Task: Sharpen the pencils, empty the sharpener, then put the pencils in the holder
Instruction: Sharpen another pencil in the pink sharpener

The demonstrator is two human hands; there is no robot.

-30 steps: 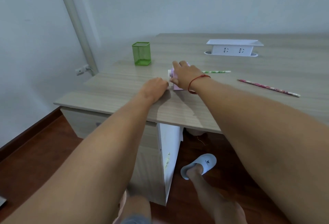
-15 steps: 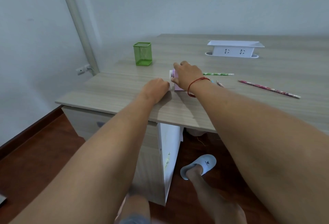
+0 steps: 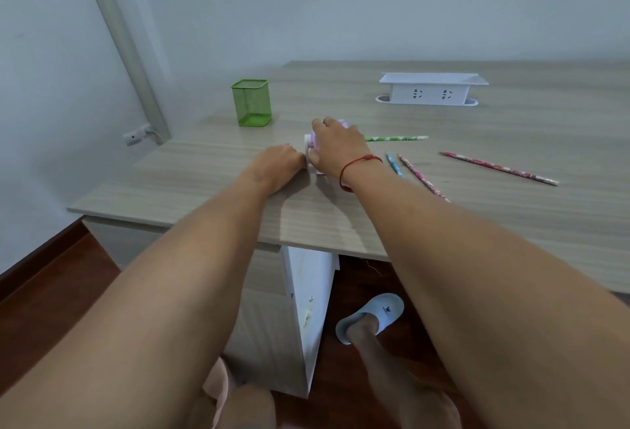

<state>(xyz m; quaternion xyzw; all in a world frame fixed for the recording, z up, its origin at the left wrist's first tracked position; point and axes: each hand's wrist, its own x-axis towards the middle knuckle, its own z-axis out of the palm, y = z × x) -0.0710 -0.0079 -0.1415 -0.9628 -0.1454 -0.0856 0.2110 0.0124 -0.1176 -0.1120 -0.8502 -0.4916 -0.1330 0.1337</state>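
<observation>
Head view, single position. A light wood-grain bench (image 3: pixel 191 173) carries all task items. A small pink and white pencil sharpener (image 3: pixel 311 143) stands near the front left part of the bench, largely covered by the right hand (image 3: pixel 337 151), whose fingers curl over its top and grasp it; a red string bracelet (image 3: pixel 356 165) circles that wrist. The left hand (image 3: pixel 278 164) lies on the bench with fingers curled, knuckles against the white left end of the sharpener; whether it pinches any part there cannot be told, the fingertips being hidden. A green wire-mesh square pencil holder (image 3: pixel 251 103) stands upright behind and to the left of the hands, apart from them. Four pencils lie flat on the bench to the right of the sharpener: a green patterned pencil (image 3: pixel 397 138) emerging from behind the right hand, a blue pencil (image 3: pixel 393 164) just beside the right wrist, a pink patterned pencil (image 3: pixel 422 178) close alongside it, and a second pink patterned pencil (image 3: pixel 499 168) further right, apart from the others. A white plastic socket box (image 3: pixel 431 91) sits at the rear of the bench. Below the bench edge, a foot in a white slipper (image 3: pixel 378 314) rests on the dark wooden floor (image 3: pixel 51 292).
</observation>
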